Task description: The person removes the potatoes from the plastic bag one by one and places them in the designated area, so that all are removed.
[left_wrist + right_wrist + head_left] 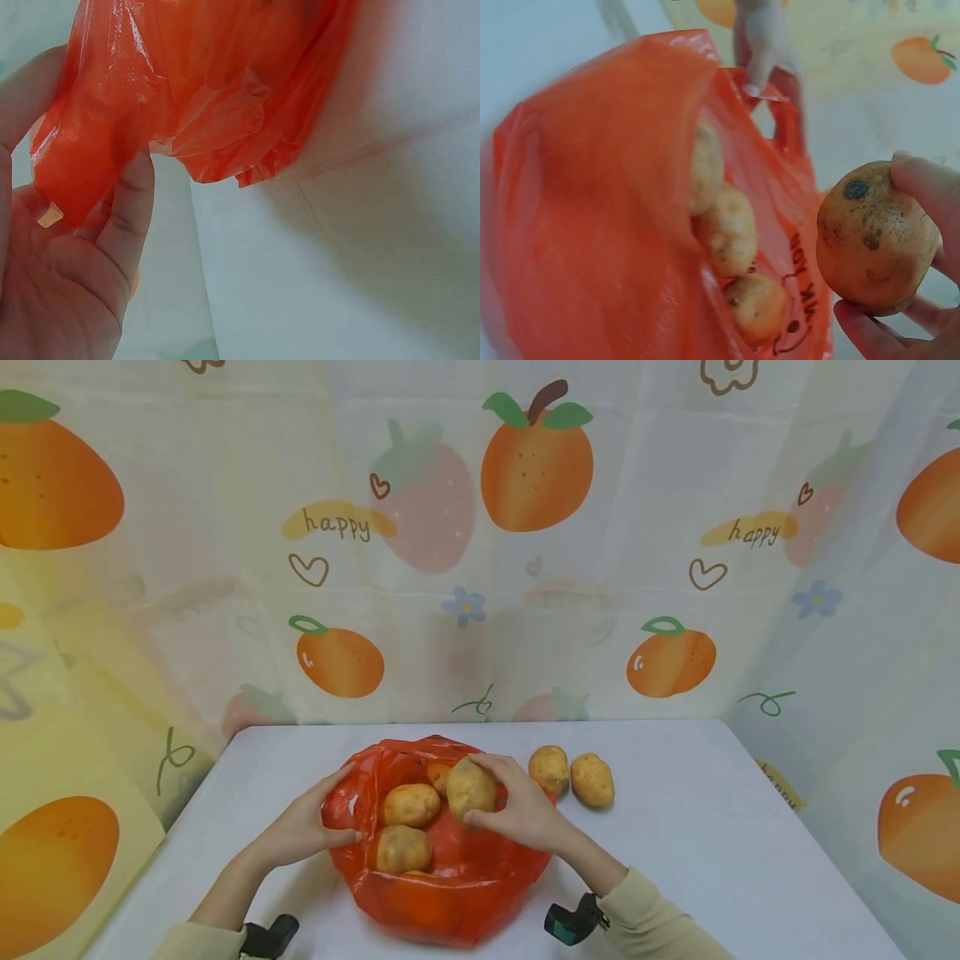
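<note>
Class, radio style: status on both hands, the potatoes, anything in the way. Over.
Left hand gripping red bag by its edge. Right hand holding potato at bag's mouth. Two loose potatoes beside it on the table. No obstruction visible.

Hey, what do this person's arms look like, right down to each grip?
The left sleeve and right sleeve are plain pale beige. The left wrist device is black; the right wrist device is black with a green patch. The left grip and right grip are ungloved.
</note>
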Demonstrator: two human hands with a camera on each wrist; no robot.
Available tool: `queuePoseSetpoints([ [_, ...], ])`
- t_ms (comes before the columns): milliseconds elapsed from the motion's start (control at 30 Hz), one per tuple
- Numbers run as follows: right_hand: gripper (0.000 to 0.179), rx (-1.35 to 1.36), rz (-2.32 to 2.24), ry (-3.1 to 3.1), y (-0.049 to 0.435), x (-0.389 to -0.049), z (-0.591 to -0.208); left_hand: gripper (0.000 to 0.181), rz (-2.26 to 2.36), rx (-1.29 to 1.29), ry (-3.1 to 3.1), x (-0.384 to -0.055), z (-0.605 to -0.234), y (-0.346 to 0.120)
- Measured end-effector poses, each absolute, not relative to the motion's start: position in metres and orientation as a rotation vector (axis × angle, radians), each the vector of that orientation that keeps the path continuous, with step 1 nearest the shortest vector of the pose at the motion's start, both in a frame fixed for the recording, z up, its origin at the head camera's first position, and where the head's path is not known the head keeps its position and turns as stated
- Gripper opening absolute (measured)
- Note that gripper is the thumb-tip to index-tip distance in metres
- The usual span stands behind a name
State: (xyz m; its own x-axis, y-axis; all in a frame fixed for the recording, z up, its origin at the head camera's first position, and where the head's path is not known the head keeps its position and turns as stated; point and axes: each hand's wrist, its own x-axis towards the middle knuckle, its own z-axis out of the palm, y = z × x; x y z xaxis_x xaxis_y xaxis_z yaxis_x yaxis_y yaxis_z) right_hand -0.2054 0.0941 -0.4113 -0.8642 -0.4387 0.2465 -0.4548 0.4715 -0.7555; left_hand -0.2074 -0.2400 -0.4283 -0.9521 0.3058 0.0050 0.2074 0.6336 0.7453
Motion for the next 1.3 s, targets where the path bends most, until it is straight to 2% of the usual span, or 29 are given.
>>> queuePoseSetpoints([
  [567,0.067,0.637,1.603,-2.622,0.116,-0.185,-0.363,0.094,1.203,0.437,2.732,-0.207,-0.427,-0.240],
  [767,0.068,0.577,1.700,-2.564,0.128,-0.191,-0.368,0.094,1.211,0.437,2.728,-0.206,-0.425,-0.239],
  [1000,0.070,0.499,1.671,-2.564,0.148,-0.207,-0.395,0.094,1.205,0.434,2.731,-0.206,-0.425,-0.239],
  [1300,0.070,0.429,1.568,-2.561,0.169,-0.211,-0.396,0.094,1.216,0.431,2.725,-0.206,-0.426,-0.240],
])
